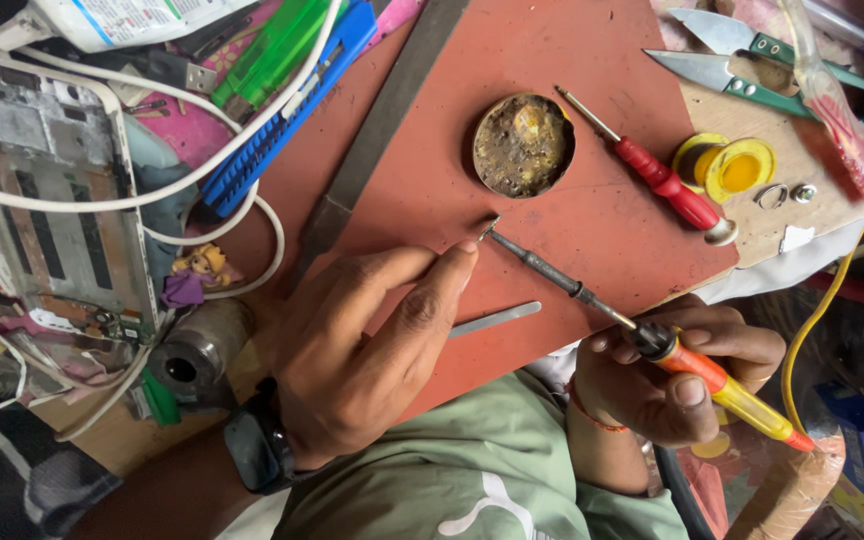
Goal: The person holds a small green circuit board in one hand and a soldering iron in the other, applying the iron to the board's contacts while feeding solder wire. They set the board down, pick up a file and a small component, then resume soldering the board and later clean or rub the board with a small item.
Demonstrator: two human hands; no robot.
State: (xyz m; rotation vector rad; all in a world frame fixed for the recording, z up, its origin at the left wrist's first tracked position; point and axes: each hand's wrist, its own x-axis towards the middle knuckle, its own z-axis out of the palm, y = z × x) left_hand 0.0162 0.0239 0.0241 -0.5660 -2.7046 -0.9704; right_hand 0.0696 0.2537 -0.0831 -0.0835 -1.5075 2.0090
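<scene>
The person's right hand (677, 380) is wrapped around the orange-and-yellow handle of a soldering iron (652, 340), fingers clamped on it, with the dark shaft running up and to the left so its tip meets a tiny metal part (489, 228) on the red mat (592, 220). The left hand (362, 350), a dark watch (257, 445) on its wrist, lies on the near part of the mat with its fingers drawn together, the forefinger tip pressing right at that small part, just beside the iron's tip; how much of the part it pinches is too small to tell. Just beyond the tip sits a round tin of crusted flux (523, 145), and to the right of it a red-handled screwdriver (657, 175) lies slantwise beside a yellow spool of solder (737, 168). Far right there is a pair of green-handled snips (762, 65). A long flat metal file (382, 125) crosses the mat's left edge, and slim tweezers (497, 319) lie on the mat between the two hands. Off to the left lies an opened device (52, 200), with white cables (202, 170) looped over it and a blue bit holder (282, 115) nearby.
</scene>
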